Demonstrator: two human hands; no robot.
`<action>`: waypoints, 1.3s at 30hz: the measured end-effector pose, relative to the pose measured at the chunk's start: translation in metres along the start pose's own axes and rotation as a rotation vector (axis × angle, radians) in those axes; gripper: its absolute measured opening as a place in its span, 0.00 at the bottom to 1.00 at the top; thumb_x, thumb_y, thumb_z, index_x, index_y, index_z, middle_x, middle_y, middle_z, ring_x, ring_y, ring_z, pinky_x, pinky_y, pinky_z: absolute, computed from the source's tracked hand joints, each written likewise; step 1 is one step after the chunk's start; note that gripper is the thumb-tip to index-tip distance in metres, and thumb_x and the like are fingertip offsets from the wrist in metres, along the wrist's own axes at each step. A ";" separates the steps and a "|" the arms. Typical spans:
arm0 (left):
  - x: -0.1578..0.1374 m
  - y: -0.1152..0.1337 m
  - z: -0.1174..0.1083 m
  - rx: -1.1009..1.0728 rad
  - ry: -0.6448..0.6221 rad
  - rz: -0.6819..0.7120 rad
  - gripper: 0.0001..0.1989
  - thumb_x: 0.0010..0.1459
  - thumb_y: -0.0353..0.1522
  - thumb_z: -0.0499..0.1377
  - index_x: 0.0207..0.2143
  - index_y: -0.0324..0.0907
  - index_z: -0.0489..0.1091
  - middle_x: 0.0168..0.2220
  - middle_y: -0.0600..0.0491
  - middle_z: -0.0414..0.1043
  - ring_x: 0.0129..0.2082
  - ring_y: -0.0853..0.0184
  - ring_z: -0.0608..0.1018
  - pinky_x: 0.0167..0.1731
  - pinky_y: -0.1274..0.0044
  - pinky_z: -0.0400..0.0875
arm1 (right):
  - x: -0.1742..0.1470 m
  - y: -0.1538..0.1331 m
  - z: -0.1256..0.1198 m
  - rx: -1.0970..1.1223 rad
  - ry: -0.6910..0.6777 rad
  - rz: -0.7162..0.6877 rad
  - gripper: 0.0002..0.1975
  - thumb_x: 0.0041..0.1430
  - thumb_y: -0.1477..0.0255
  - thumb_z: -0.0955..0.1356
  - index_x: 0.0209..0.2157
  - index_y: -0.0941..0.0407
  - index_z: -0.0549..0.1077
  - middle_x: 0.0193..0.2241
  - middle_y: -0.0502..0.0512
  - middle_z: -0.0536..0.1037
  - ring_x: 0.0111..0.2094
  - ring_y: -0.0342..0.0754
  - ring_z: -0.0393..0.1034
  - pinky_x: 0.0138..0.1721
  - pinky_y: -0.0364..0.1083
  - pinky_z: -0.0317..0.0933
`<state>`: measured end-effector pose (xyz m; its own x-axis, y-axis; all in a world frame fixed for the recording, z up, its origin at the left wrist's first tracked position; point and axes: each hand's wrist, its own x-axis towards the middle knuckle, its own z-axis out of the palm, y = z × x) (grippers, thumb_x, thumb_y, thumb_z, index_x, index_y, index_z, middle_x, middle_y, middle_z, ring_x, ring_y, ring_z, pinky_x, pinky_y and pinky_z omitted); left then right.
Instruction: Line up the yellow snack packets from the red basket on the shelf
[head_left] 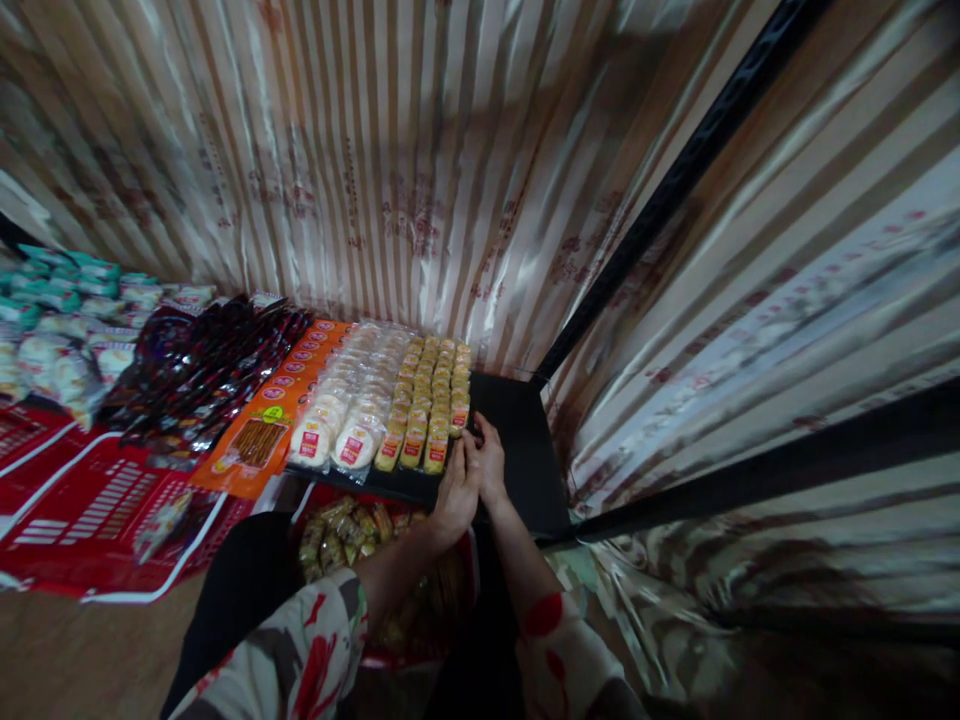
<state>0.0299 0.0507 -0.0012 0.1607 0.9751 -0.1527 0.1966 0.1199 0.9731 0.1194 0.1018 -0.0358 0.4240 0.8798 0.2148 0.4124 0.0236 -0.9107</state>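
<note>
Yellow packets (421, 405) lie beside white packs (354, 400), seemingly touching.

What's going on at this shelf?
A person's left hand and right hand are at the near end of the rightmost row of small yellow plastic-wrapped packets on a flat black shelf. Whether they grip one is unclear. Rows of round white plastic-wrapped packets stand to the left. More yellow-wrapped packets lie in a red basket below.

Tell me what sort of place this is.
Possibly a small shop or stockroom: wrapped yellow snacks are lined up in rows on a black shelf, and a red basket below holds more wrapped pieces.
</note>
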 end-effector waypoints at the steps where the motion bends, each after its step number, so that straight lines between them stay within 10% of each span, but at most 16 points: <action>1: -0.008 -0.001 -0.003 0.022 0.006 0.009 0.25 0.59 0.34 0.47 0.58 0.38 0.56 0.62 0.45 0.54 0.62 0.63 0.57 0.62 0.70 0.48 | -0.008 -0.005 -0.003 -0.009 0.030 0.003 0.25 0.51 0.63 0.64 0.50 0.61 0.69 0.47 0.65 0.71 0.43 0.51 0.69 0.43 0.50 0.66; 9: -0.097 -0.040 -0.035 0.241 -0.031 0.242 0.17 0.61 0.31 0.42 0.41 0.40 0.69 0.41 0.48 0.71 0.44 0.66 0.71 0.49 0.72 0.65 | -0.119 -0.025 -0.012 0.085 0.045 0.011 0.18 0.58 0.64 0.60 0.46 0.58 0.70 0.40 0.59 0.77 0.40 0.47 0.72 0.41 0.45 0.66; 22: -0.134 -0.136 -0.121 0.942 -0.127 -0.255 0.21 0.55 0.25 0.48 0.52 0.38 0.63 0.50 0.44 0.68 0.51 0.62 0.68 0.50 0.74 0.60 | -0.233 0.011 0.028 -0.541 -0.785 0.030 0.18 0.56 0.79 0.60 0.47 0.57 0.71 0.44 0.59 0.77 0.46 0.49 0.70 0.47 0.45 0.60; 30: -0.124 -0.134 -0.114 1.017 -0.229 -0.234 0.20 0.56 0.30 0.51 0.51 0.35 0.64 0.48 0.41 0.71 0.51 0.61 0.70 0.56 0.72 0.53 | -0.235 0.015 0.047 -0.483 -0.782 0.153 0.23 0.55 0.80 0.60 0.52 0.56 0.68 0.46 0.59 0.75 0.48 0.48 0.70 0.49 0.45 0.60; 39: -0.123 -0.141 -0.117 0.539 0.058 -0.363 0.18 0.56 0.32 0.49 0.47 0.36 0.67 0.44 0.42 0.73 0.46 0.62 0.74 0.46 0.74 0.64 | -0.229 0.015 0.045 0.083 -0.521 0.151 0.22 0.54 0.77 0.57 0.49 0.54 0.70 0.43 0.56 0.77 0.44 0.46 0.72 0.47 0.48 0.65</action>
<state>-0.1306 -0.0642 -0.0999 -0.0572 0.9004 -0.4313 0.6882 0.3485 0.6363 -0.0080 -0.0780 -0.1148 0.0099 0.9945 -0.1046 0.3043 -0.1026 -0.9470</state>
